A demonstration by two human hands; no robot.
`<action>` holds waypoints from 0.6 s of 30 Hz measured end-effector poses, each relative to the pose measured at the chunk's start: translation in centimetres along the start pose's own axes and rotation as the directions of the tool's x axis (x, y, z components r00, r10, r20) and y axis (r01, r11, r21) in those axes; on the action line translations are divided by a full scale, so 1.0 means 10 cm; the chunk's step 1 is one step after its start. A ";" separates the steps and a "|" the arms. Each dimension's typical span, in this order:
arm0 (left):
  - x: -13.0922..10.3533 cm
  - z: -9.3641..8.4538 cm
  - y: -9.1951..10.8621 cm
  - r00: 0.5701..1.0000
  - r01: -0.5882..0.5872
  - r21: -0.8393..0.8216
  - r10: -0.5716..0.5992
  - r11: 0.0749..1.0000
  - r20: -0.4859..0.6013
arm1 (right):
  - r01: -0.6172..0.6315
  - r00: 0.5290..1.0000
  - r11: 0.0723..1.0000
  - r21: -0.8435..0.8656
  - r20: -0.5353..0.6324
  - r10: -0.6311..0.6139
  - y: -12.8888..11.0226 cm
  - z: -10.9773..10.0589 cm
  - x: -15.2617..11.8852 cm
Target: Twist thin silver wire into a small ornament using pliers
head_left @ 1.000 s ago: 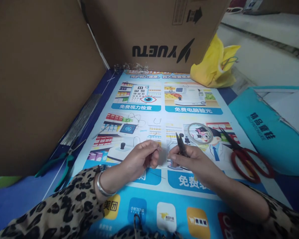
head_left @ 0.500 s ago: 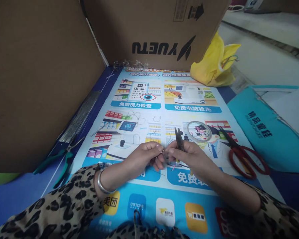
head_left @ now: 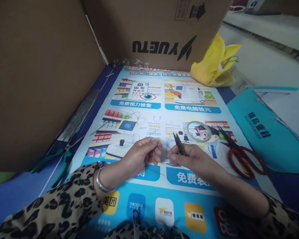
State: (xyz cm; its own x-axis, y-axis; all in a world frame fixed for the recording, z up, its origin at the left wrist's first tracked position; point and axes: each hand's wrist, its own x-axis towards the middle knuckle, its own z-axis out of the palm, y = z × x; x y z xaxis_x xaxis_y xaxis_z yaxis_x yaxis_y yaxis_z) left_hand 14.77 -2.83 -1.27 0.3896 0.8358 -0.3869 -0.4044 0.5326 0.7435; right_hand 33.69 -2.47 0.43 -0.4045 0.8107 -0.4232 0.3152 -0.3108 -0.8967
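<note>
"What is the left hand doing?"

"Its thumb and fingers are pinched together on a thin wire, above the middle of the printed poster. Most of the wire is too fine to trace."

"And the right hand?"

"Closed around a pair of dark-nosed pliers. The jaws point up and away from the person, and their tips look slightly parted. Whether the fingertips also grip something small, I cannot tell."

"Are the two hands touching?"

"No, they face each other just a little apart."

"What lies to the left?"

"Green-handled pliers, spread open on the blue worktop, and beyond them a bundle of silvery wires beside the cardboard box."

"And to the right?"

"Red-handled scissors, their blades on the poster, near a teal shoe box. A clear ring, which looks like a roll of tape, lies flat just beyond the right hand."

"Anything farther off?"

"A yellow bag at the box's right edge, and a tangle of wire pieces against its base."
</note>
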 end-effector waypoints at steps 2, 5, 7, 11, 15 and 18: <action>0.00 0.00 0.00 1.000 0.002 0.007 -0.002 1.000 0.013 | -0.014 1.000 0.999 0.033 -0.015 0.014 -0.03 0.01 0.00; 0.00 -0.01 0.00 0.999 0.019 0.027 -0.020 0.999 0.028 | 0.012 0.999 0.999 0.038 -0.046 -0.011 -0.05 0.01 0.01; 0.00 -0.01 0.00 0.999 0.025 0.040 -0.027 0.999 0.042 | 0.049 0.996 0.998 0.030 -0.074 -0.047 -0.04 0.01 0.03; 0.01 -0.01 0.00 0.998 0.009 0.050 -0.013 0.999 0.067 | 0.115 0.986 0.992 0.043 -0.129 -0.109 -0.01 0.03 0.09; 0.02 0.02 -0.01 0.999 0.011 0.074 -0.014 0.997 0.046 | 0.178 0.967 0.984 0.012 -0.188 -0.173 0.00 0.03 0.16; 0.02 0.03 -0.02 0.998 0.017 0.099 -0.022 0.995 0.052 | 0.178 0.949 0.978 -0.109 -0.243 -0.200 -0.05 0.04 0.17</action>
State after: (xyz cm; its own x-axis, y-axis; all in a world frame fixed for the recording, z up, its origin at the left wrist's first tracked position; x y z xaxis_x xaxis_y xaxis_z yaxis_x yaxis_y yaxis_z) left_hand 15.17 -2.82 -1.37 0.4410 0.8158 -0.3740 -0.3137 0.5306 0.7875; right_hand 32.50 -1.17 0.10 -0.2382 0.9523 -0.1906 0.3294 -0.1054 -0.9383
